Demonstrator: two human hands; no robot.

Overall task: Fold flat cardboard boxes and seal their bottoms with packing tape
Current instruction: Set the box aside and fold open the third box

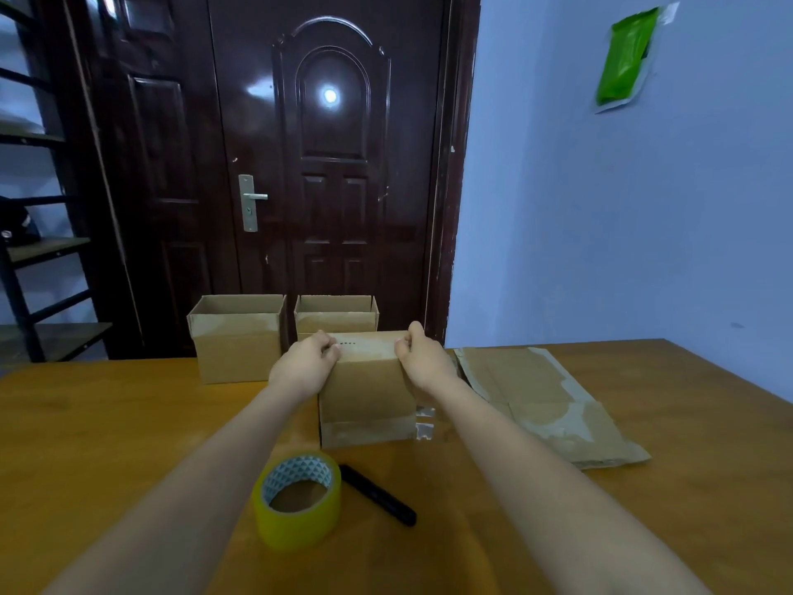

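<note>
Tape roll: I count one roll of yellowish packing tape (298, 500), standing on its side nearest me on the wooden surface (107, 444), at about 6 o'clock from the box I am working on.
Marker: one black pen-like marker (377, 495) lies just beside the roll at its 3 o'clock, angled on the surface.
Box in hand: one folded cardboard box (369, 392) stands mid-surface with its closed end up; a strip of clear tape hangs off its lower right corner.
Left hand: my left hand (307, 362) sits at the box's top left edge, fingers curled over it and gripping the cardboard.
Right hand: my right hand (422, 354) grips the top right edge the same way, fingers curled down over the rim.
Flat boxes: a stack of flat cardboard (545, 401) lies at 3 o'clock of the held box; I cannot count the sheets.
Finished boxes: two open-topped boxes behind, the left open box (236, 341) at 11 o'clock and the right open box (337, 315) at 12 o'clock, side by side.
Door: one dark door (326, 165) beyond the surface.
</note>
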